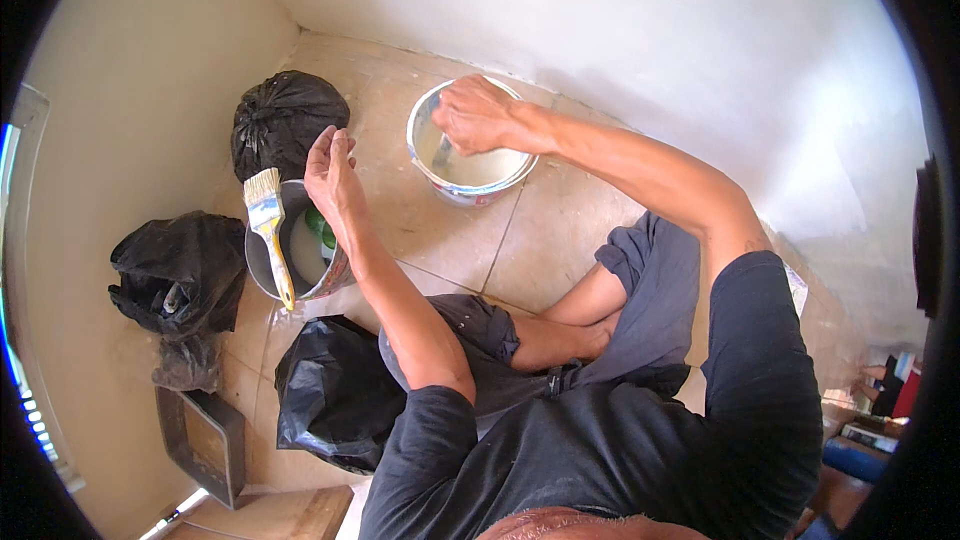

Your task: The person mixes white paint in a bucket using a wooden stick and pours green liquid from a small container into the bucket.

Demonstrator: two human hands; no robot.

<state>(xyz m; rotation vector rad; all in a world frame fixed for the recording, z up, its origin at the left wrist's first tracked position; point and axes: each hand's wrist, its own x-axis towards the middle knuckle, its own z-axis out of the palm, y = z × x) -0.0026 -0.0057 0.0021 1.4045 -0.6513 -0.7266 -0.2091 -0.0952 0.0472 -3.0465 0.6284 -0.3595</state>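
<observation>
Two buckets stand on a tiled floor (455, 252), seen from above as I watch remotely through the head camera; the wearer sits with legs crossed. The white bucket (455, 187), at upper centre, holds pale, creamy liquid. Over its mouth, the right grip (474, 115) is closed in a fist around what looks like a grey tool (443, 152) (mostly hidden by the fingers, so I cannot tell its full shape), angled down toward the liquid. I judge the step in hand to be stirring or scooping.

Left of centre, the left grip (335, 175) hangs at the grey bucket's right edge, fingers loosely curled and half open, with nothing visible in it. A paintbrush (266, 222) lies across that grey bucket (260, 262), bristles toward the top of the frame, and a green object (320, 227) sits inside.

The next move, I think, calls for keeping the tool within the white rim, then lifting it clear without dripping. Open floor lies below and just right of the white bucket; a pale wall (640, 20) closes off the top. The left side is tighter: one black bag (285, 120) sits above the grey bucket, another (180, 265) at its left, a third (335, 390) below.
</observation>
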